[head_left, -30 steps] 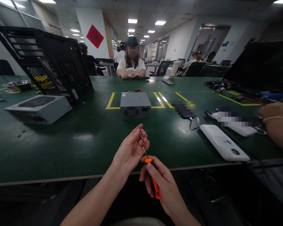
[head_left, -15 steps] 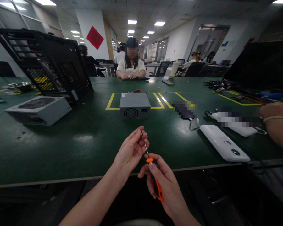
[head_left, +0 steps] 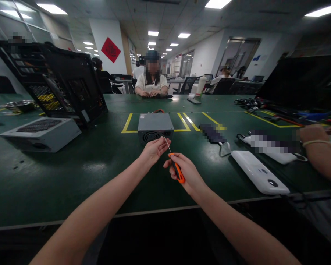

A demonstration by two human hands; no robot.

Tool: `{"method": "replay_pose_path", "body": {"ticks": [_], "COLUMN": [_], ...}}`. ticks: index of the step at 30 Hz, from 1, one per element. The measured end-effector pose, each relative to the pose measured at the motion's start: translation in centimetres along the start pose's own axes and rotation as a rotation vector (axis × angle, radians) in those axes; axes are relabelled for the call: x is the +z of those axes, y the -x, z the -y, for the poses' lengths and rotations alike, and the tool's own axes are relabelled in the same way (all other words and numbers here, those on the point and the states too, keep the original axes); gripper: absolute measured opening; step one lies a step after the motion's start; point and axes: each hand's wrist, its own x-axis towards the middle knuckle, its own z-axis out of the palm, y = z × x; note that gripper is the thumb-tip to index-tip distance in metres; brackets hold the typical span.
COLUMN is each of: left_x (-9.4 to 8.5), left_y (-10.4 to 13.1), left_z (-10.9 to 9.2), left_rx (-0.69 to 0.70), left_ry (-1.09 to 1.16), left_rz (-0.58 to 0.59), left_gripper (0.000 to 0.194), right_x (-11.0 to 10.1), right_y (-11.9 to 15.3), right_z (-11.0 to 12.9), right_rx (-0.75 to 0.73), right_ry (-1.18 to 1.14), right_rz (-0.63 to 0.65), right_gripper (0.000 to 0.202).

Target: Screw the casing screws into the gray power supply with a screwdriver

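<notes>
In the head view, the front edge of the green table (head_left: 57, 184) runs beneath both forearms, with open room to their left along that edge. The screwdriver (head_left: 178, 173) is above the table, about midway along the front edge; its handle is orange and black, and its thin metal shaft slants forward and left. The right grip (head_left: 190, 175) is closed around the handle. The left grip (head_left: 151, 151) has its fingertips at the end of the shaft (whether they pinch it, I cannot tell). Just beyond stands a gray metal box (head_left: 156, 121) with a round fan grille, partly hidden by the left grip. Toward the left edge sit another gray box (head_left: 52, 140) and a tall black computer case (head_left: 71, 81); toward the right edge, a white device (head_left: 253, 167) and a co-worker's hand (head_left: 314, 133) narrow the room. A person (head_left: 151, 88) sits at the far edge.
</notes>
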Motion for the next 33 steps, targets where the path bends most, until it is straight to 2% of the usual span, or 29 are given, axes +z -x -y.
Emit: {"method": "replay_pose_path", "body": {"ticks": [4, 7, 15, 24, 27, 29, 33], "left_x": [-1.3, -1.9, -2.1, -2.4, -2.8, -3.2, -3.9], "left_y": [-0.5, -0.4, -0.3, -0.4, -0.9, -1.1, -1.2], "left_z": [-0.3, -0.6, -0.9, -1.3, -1.4, -1.6, -2.1], "left_rx": [0.007, 0.068, 0.224, 0.319, 0.429, 0.550, 0.936], "left_ry": [-0.009, -0.033, -0.219, -0.302, -0.380, -0.500, -0.923], "left_rz": [-0.073, -0.091, -0.080, -0.084, -0.086, -0.103, -0.162], "left_gripper": [0.017, 0.014, 0.013, 0.013, 0.014, 0.015, 0.018], "right_x": [0.2, 0.2, 0.0, -0.1, -0.2, -0.3, -1.1], "right_y": [-1.5, -2.3, -3.4, -4.2, -4.2, -4.2, -4.2], "right_z": [0.2, 0.0, -0.6, -1.1, -1.0, -0.9, -0.7], "right_rx": [0.035, 0.046, 0.060, 0.037, 0.026, 0.002, -0.097], "right_ry": [0.050, 0.071, 0.104, 0.129, 0.116, 0.111, 0.258], "right_rz": [-0.026, -0.041, -0.091, -0.090, -0.085, -0.109, -0.180], "right_gripper": [0.012, 0.009, 0.005, 0.011, 0.012, 0.015, 0.028]}}
